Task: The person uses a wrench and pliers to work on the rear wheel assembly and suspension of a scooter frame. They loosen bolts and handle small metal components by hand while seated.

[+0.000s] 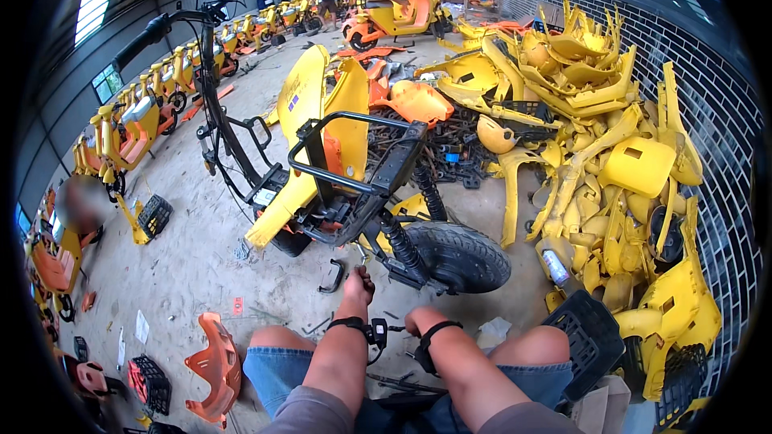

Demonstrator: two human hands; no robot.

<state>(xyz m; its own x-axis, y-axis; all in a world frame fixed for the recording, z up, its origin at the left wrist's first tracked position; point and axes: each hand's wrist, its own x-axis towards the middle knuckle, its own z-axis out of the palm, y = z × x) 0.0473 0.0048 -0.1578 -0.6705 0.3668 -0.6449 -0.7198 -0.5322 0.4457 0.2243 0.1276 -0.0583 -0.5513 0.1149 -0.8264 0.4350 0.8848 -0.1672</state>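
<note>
In the head view, the stripped scooter (400,159) stands beyond the left hand (359,283) and right hand (415,321). It seems heavy, stiff, best gripped by its black rail (366,118). Both hands' fingers look bent; their hold I cannot tell.

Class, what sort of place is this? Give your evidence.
Probably a scooter repair or dismantling workshop: a partly stripped scooter at the centre, a heap of yellow body panels on the right, and a row of scooters down the left.
</note>
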